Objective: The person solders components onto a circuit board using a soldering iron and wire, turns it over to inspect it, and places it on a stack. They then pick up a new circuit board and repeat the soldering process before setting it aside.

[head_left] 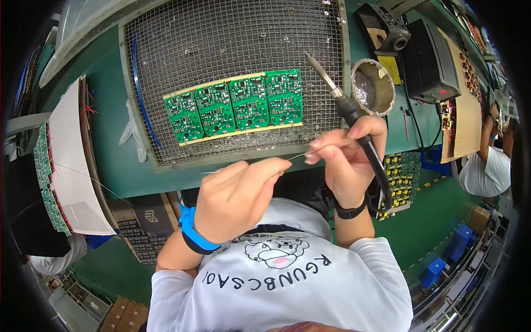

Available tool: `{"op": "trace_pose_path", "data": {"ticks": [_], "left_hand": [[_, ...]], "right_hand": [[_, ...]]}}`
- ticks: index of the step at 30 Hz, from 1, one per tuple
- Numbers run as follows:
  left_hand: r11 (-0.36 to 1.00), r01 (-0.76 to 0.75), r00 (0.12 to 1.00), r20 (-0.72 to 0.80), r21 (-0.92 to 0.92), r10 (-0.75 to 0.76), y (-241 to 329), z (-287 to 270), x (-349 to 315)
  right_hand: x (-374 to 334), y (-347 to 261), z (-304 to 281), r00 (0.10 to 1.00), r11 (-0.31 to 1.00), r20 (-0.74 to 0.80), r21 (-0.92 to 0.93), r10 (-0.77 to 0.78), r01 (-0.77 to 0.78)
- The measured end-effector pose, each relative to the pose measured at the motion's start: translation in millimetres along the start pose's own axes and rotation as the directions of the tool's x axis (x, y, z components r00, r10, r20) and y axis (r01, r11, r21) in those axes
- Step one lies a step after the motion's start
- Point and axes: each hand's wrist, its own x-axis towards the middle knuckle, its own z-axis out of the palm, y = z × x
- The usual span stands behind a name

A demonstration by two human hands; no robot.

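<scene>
head view shows thin, silvery wire [302,154] and black-handled soldering iron [348,107].

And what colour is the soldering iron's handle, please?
The handle is black, seen in the head view.

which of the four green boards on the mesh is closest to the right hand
The rightmost green board, at the row's end toward the right hand; the other three lie farther left.

Your soldering iron [339,96] shows a matt black plastic grip [350,109] and a bare metal barrel [325,74]; the thin wire [302,153] you hold looks metallic. Your circuit boards [249,105] are glossy green, over rough metal mesh [232,55]. The pot rim [391,89] is coarse; your shirt [287,301] is matt cloth.
</scene>
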Motion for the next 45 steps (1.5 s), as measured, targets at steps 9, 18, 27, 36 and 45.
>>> {"op": "trace_pose_path", "data": {"ticks": [9,18,27,36,45], "left_hand": [[0.968,0.25,0.893,-0.393,0.025,-0.221,-6,-10,-3],[0.951,0.133,0.884,-0.467,0.277,0.012,-7,-10,27],[0.933,0.191,0.893,-0.449,0.304,-0.036,-5,-9,15],[0.953,0.088,0.935,-0.354,0.291,0.022,-3,-1,17],[0.946,0.224,0.892,-0.441,0.236,-0.101,-7,-17,5]], "right_hand": [[12,19,-24,0.975,0.984,-0.164,0.07,-0.153,0.166],[8,15,-18,0.983,0.98,-0.07,-0.117,-0.169,0.16],[9,16,-18,0.982,0.977,-0.07,-0.135,-0.177,0.166],[9,17,-17,0.98,0.977,-0.068,-0.122,-0.186,0.177],[9,16,-15,0.975,0.976,-0.099,-0.111,-0.198,0.187]]}}
